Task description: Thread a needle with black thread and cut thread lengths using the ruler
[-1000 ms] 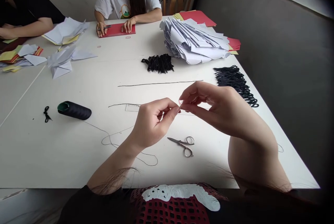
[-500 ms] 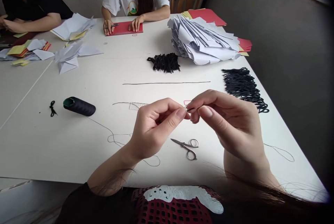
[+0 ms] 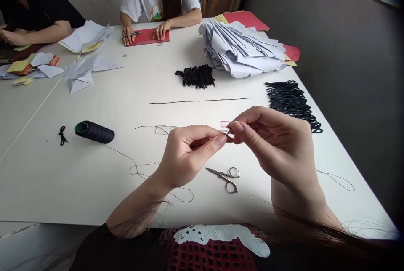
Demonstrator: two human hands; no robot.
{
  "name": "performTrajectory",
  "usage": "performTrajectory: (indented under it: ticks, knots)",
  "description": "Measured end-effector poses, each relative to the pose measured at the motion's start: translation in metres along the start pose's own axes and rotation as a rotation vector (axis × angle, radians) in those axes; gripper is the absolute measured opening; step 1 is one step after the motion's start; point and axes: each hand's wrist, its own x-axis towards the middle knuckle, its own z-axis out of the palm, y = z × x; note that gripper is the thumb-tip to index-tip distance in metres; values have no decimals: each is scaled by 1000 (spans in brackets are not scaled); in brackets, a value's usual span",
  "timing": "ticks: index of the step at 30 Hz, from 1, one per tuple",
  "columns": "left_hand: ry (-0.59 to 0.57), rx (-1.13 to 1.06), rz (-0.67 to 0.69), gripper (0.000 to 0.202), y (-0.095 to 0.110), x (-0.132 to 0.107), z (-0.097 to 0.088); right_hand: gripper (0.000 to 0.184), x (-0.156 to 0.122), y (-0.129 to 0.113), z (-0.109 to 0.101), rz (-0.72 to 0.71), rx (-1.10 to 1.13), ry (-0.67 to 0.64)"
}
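Above the middle of the table, my left hand (image 3: 186, 153) and my right hand (image 3: 274, 144) meet at the fingertips. Both are closed in a pinch on a short piece of black thread (image 3: 227, 131), most of it hidden by the fingers. A thin pale line shows beside it, too fine to name. Below them lie small metal scissors (image 3: 222, 175), blades spread slightly, touched by neither hand. A clear ruler (image 3: 161, 129) is partly behind my left hand. To the left, a spool of dark thread (image 3: 94, 132) lies on its side, its loose strand trailing towards my left forearm.
A straight black cord (image 3: 198, 101) lies across the table (image 3: 126, 98). Beyond it are a bundle of black loops (image 3: 197, 76) and a large paper stack (image 3: 243, 50). More black loops (image 3: 288, 100) lie right, a small black knot (image 3: 62, 136) left. Two people sit opposite.
My right thumb and fingertips have drawn in closer to the left fingertips, and the thread between them now stands more upright. The whole view has shifted slightly.
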Motion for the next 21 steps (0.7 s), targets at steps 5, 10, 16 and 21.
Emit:
performTrajectory:
  ticks: [5,10,16,21]
  knots:
    - [9,50,-29,16,-1,0,0,14,0,2,-1,10,-18,0]
    - [25,107,-10,17,-4,0,-1,16,1,2,-2,55,16,-4]
    - [102,139,74,18,-8,1,-1,24,5,6,-3,181,236,-94]
    - [89,143,161,16,-10,2,-1,13,5,12,2,278,387,-177]
